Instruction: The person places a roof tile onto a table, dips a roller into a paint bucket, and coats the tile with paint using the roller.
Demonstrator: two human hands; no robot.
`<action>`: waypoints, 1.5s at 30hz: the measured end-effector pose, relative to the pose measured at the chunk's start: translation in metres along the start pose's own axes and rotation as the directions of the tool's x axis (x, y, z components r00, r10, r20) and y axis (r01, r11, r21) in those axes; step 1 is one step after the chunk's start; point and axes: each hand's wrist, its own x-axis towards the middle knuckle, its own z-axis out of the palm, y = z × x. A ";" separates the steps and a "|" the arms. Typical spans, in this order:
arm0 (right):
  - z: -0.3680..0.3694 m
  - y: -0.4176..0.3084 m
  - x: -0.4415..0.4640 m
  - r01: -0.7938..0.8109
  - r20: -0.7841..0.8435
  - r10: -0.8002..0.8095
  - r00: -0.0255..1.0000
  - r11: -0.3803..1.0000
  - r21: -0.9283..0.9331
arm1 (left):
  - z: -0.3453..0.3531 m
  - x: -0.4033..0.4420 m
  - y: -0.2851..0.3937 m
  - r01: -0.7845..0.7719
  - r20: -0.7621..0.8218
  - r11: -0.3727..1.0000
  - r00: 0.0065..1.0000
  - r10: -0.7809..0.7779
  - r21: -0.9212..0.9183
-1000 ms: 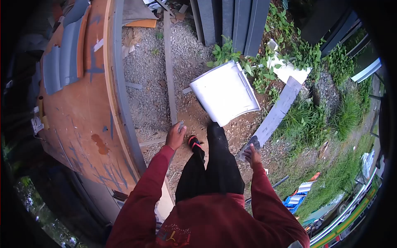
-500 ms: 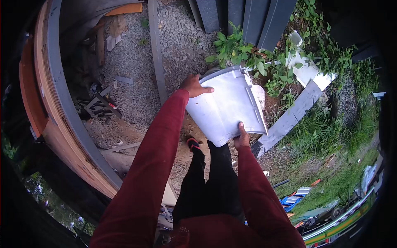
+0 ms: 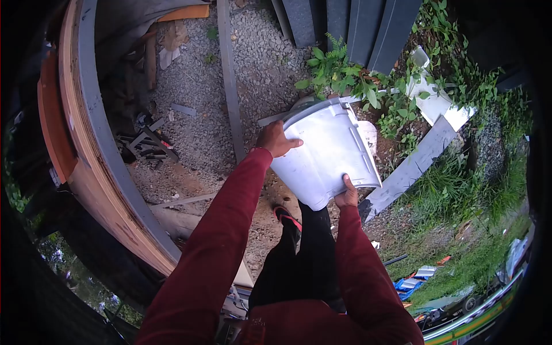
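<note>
Between my hands is a white curved plastic panel [image 3: 319, 152] with a raised rim along its top and right side. My left hand [image 3: 276, 140] grips its upper left edge, the thumb lying on the white face and the fingers hidden behind. At the lower right edge, my right hand [image 3: 347, 194] pinches the panel with its thumb on the face; the other fingers are mostly out of sight underneath. The panel is held tilted above the ground, in front of my legs. One foot in a sandal [image 3: 287, 217] with a red strap shows below it.
A grey beam [image 3: 230, 80] lies across the gravel. Dark grey panels [image 3: 368, 31] lean at the top, beside leafy plants [image 3: 342, 75]. To the right, a grey board [image 3: 411, 167] lies by grass and a white sheet [image 3: 431, 103]. A curved wooden edge [image 3: 106, 190] stands at left.
The view has shifted slightly, so the surroundings sit a little further right and lower. Both hands keep hold of the white panel, and the sandaled foot has moved forward.
</note>
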 end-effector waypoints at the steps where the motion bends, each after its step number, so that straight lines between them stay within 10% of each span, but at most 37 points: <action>1: -0.005 -0.003 -0.002 -0.007 -0.001 0.007 1.000 0.999 -0.040 | -0.001 -0.016 0.002 0.038 0.032 0.998 0.999 -0.036 -0.052; 9: -0.005 -0.039 -0.070 -0.019 0.360 0.067 0.930 0.991 -0.135 | -0.002 -0.208 0.002 -0.137 -0.420 0.967 0.907 0.036 -0.213; 18: 0.021 -0.049 -0.163 0.157 0.485 0.160 0.860 0.822 -0.548 | -0.032 -0.457 -0.028 -0.188 -0.621 0.807 0.740 -0.259 -0.560; 25: 0.240 0.028 -0.410 0.525 0.647 0.227 0.728 0.422 -0.739 | 0.008 -0.648 -0.116 -0.231 -0.575 0.569 0.602 -0.554 -0.790; 31: 0.321 0.162 -0.530 0.789 0.742 0.400 0.537 0.071 -0.610 | 0.083 -0.721 -0.232 -0.406 -0.291 0.049 0.562 -0.775 -0.913; 34: 0.363 0.250 -0.547 0.859 0.743 0.542 0.392 0.073 -0.506 | 0.092 -0.735 -0.272 -0.651 -0.210 -0.283 0.573 -0.792 -0.705; 39: 0.423 0.383 -0.525 0.950 0.717 0.681 0.149 0.102 -0.294 | 0.100 -0.723 -0.348 -0.773 -0.169 -0.414 0.545 -0.821 -0.481; 45: 0.482 0.452 -0.526 0.873 0.484 0.754 0.445 -0.245 -0.421 | 0.087 -0.684 -0.422 -0.731 -0.145 -0.565 0.651 -0.745 -0.383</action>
